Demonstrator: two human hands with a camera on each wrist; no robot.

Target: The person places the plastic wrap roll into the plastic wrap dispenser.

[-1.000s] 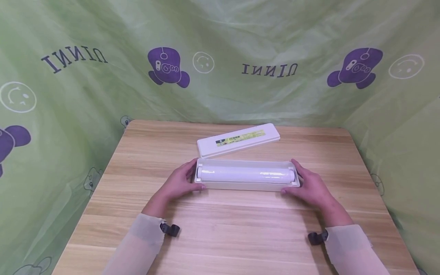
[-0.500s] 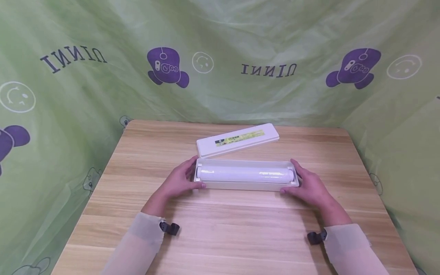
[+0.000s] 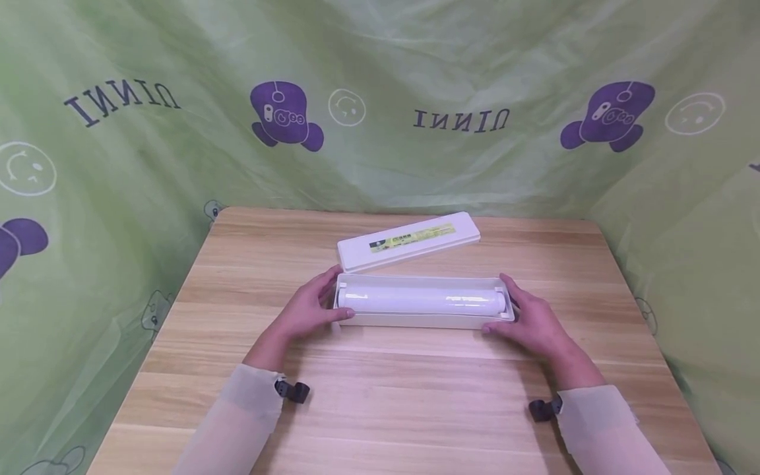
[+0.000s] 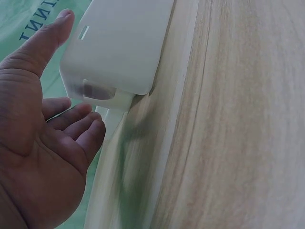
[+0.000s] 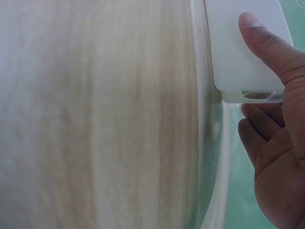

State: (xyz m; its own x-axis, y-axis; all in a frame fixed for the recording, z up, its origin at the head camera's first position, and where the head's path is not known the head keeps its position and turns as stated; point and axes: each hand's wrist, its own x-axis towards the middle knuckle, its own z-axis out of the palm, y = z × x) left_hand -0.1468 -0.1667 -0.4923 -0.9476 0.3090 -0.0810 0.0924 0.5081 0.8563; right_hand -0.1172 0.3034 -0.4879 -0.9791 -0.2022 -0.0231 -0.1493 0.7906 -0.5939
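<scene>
A long white cling film box lies lidless across the table, with a glossy roll of cling film inside. Around its right end, my right hand holds it, thumb on the front wall and fingers behind the end. At the other end is my left hand; its thumb is raised off the front wall to the rim, and a gap shows beside it in the left wrist view. The left fingers curl loosely beside the box's end; whether they touch it is hidden.
Behind the box, the white lid lies at a slant, a yellow-green label on top. The wooden table reaches back to a green printed curtain that hangs on three sides. Small black cameras sit at both sleeve cuffs.
The left thumb has risen from the box's front wall to its rim. My right hand keeps its hold. Box and lid shift only slightly left in view, along with the background.
</scene>
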